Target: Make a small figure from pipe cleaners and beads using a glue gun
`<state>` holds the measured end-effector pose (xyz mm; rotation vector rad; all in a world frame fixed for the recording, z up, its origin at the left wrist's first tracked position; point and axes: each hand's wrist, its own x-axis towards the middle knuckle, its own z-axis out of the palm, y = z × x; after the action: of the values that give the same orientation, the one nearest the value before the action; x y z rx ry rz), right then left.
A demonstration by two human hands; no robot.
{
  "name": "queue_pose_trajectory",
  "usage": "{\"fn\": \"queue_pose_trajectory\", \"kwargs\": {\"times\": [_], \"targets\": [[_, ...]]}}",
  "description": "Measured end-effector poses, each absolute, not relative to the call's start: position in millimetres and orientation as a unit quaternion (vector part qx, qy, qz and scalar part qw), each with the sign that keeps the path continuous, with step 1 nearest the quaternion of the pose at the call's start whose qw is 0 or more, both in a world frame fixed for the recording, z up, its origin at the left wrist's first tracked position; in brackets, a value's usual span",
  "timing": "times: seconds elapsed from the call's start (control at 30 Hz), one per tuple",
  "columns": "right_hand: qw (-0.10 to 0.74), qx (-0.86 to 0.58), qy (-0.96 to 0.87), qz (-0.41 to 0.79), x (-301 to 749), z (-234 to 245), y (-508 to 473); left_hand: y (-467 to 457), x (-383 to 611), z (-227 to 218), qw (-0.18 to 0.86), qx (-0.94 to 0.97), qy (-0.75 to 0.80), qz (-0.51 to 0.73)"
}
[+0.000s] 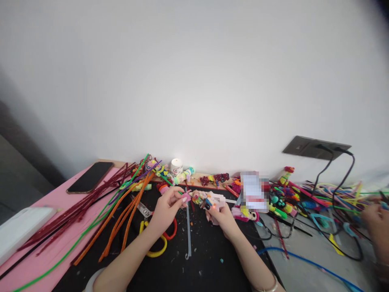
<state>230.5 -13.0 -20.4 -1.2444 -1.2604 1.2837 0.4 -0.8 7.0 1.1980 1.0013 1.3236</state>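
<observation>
My left hand (166,209) pinches a small pink craft piece (186,197) over the black mat (200,259). Its fingers are closed on that piece. My right hand (221,215) grips a pale pink glue gun (216,201), whose nozzle points left at the pink piece. A small multicoloured pipe-cleaner figure (200,197) sits between the two hands, close to the gun's tip. A clear glue stick (188,227) lies on the mat under the hands.
Long red, orange, green and purple pipe cleaners (100,215) fan across the left. A phone (90,177) and white box (21,231) lie on the pink surface. Scissors (142,209), finished figures, a white jar (176,165), cables and another person's hand (377,223) at right.
</observation>
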Motion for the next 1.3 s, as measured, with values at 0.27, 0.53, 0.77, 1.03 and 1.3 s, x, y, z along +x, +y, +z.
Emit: {"fn": "queue_pose_trajectory", "kwargs": {"times": [0.27, 0.53, 0.77, 1.03, 1.3], "targets": [[0.464, -0.513, -0.506, 0.516, 226.1, -12.5, -14.4, -0.2, 0.1, 6.3, 0.514, 0.509, 0.415, 0.551], [0.452, -0.508, -0.518, 0.519, 226.6, -12.1, -14.1, -1.3, -0.9, 9.6, 0.509, 0.517, 0.421, 0.544], [0.454, -0.507, -0.522, 0.514, 226.1, -14.5, -13.7, -1.5, -0.6, 11.4, 0.506, 0.522, 0.42, 0.543], [0.453, -0.508, -0.518, 0.518, 225.2, -9.5, -14.7, -1.5, -1.0, 10.0, 0.489, 0.54, 0.422, 0.539], [0.447, -0.509, -0.52, 0.52, 225.8, -10.7, -13.9, 0.1, -1.4, 7.3, 0.485, 0.547, 0.423, 0.536]]}}
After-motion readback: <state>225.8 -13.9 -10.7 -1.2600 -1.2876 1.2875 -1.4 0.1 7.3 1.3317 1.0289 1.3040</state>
